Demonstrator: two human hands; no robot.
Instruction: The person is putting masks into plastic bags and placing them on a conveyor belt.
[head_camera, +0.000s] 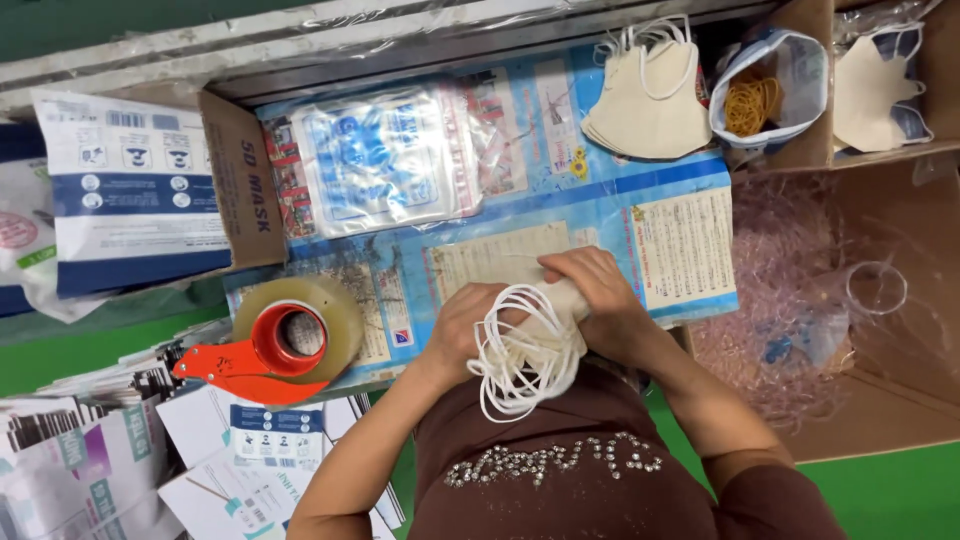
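Cream masks (545, 320) clamped between left hand (465, 325) and right hand (590, 285) at worktop's near edge, bag (800, 70) of rubber bands (750, 100) at far right corner

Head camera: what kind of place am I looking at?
Likely a face-mask packing bench: both hands grip a mask bundle, with stacked masks, a tape dispenser and flat printed cartons nearby.

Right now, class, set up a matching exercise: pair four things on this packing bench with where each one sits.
1 red tape dispenser
2 yellow rubber bands
3 bundle of white folded masks
4 clear plastic bags

A in a small pouch, top right
B between both hands
C on the blue sheet, upper middle
D left of the hands

Pairs: 1-D, 2-A, 3-B, 4-C
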